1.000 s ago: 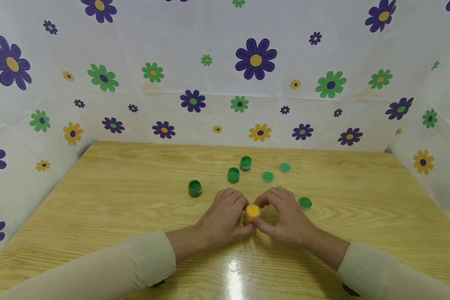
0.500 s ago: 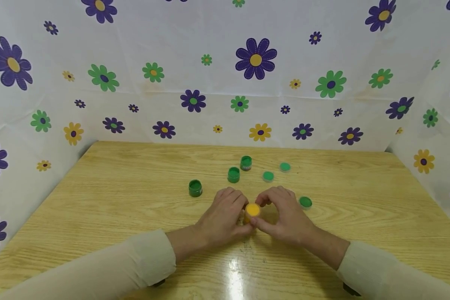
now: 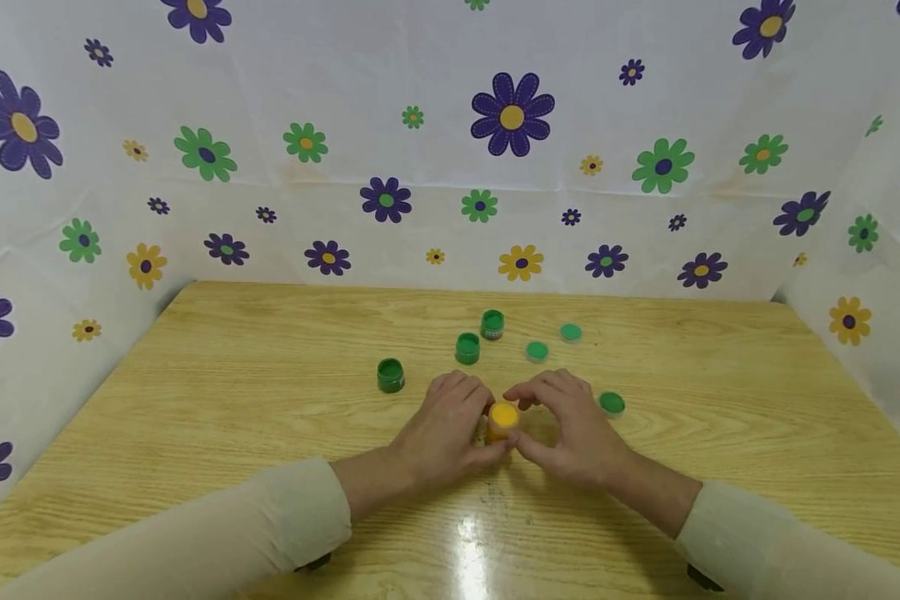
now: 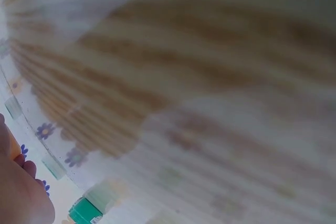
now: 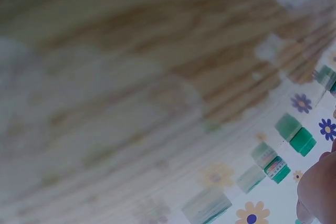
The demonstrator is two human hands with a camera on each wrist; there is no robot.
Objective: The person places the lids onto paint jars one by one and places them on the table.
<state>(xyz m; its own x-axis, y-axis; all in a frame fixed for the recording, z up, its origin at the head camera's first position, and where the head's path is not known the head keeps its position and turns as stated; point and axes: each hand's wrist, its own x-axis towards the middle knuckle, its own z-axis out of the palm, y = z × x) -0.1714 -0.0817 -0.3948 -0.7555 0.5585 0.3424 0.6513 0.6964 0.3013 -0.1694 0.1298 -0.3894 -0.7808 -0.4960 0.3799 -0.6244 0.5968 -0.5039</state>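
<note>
A small paint jar (image 3: 503, 416) with a yellow top stands between both hands near the middle of the table in the head view. My left hand (image 3: 444, 435) grips its left side, fingers behind and thumb in front. From the right, the thumb and forefinger of my right hand (image 3: 570, 433) curl round the jar near its lid. The exact contact of the right fingertips is hard to make out. In the left wrist view, part of the left hand (image 4: 23, 192) shows beside an orange-yellow piece of the jar (image 4: 14, 146). The right wrist view catches only an edge of the right hand (image 5: 320, 187).
Uncapped green paint jars stand beyond the hands: one at left (image 3: 391, 376), one nearer the middle (image 3: 467, 348) and one behind it (image 3: 492, 325). Green lids lie to the right, two at the back (image 3: 537, 352) (image 3: 571, 332) and one by the right hand (image 3: 612, 404). Flowered cloth (image 3: 330, 100) surrounds the wooden table (image 3: 255, 375).
The right forefinger has shifted slightly left behind the yellow-topped jar, and the right thumb has moved a little at its front. The left hand keeps its grip. Green jars and lids stay put.
</note>
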